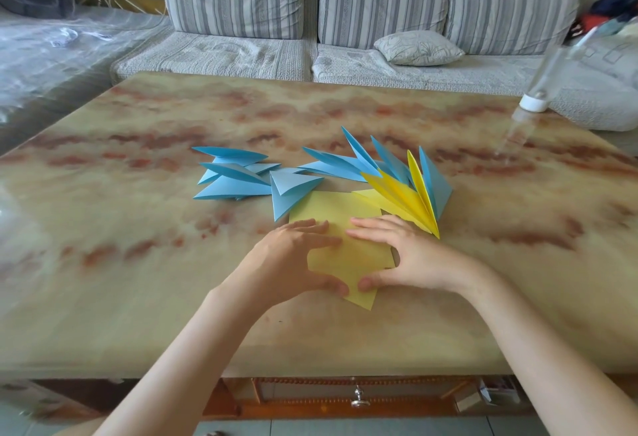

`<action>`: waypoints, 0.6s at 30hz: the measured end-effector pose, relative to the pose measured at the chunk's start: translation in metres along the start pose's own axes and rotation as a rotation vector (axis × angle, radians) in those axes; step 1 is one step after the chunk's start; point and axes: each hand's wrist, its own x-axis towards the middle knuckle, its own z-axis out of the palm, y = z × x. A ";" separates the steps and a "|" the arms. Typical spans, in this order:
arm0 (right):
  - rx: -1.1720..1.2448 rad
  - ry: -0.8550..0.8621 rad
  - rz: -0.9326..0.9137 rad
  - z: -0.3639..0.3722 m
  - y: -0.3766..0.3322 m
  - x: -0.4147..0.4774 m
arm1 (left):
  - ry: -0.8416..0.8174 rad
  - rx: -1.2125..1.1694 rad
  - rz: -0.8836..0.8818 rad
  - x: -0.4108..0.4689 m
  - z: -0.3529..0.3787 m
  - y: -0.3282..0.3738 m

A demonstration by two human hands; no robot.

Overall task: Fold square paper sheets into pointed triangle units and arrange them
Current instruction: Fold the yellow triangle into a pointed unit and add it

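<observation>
Marbled table (pixel 138 145), yellow sheet (pixel 331 208), striped sofa (pixel 234 1) behind

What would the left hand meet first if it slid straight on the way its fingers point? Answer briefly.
Most likely the right hand. The fingers of the left hand point across the yellow sheet at its fingertips, a small gap away. Both hands press the sheet, so they seem level.

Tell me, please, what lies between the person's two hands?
The yellow sheet, flat on the table, touched by left hand and right hand; head view.
</observation>
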 end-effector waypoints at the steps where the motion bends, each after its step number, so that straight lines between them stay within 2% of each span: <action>1: 0.012 0.003 0.003 -0.001 0.001 0.000 | 0.013 0.010 0.006 0.001 0.000 -0.001; 9: 0.117 0.039 -0.062 -0.001 0.004 0.000 | 0.079 -0.049 -0.016 0.002 -0.002 -0.005; 15: 0.352 0.190 -0.130 -0.006 0.002 -0.004 | 0.077 -0.208 -0.119 0.000 -0.007 -0.004; 18: 0.445 0.307 -0.188 -0.006 0.000 -0.003 | 0.037 -0.225 -0.090 0.000 -0.009 -0.001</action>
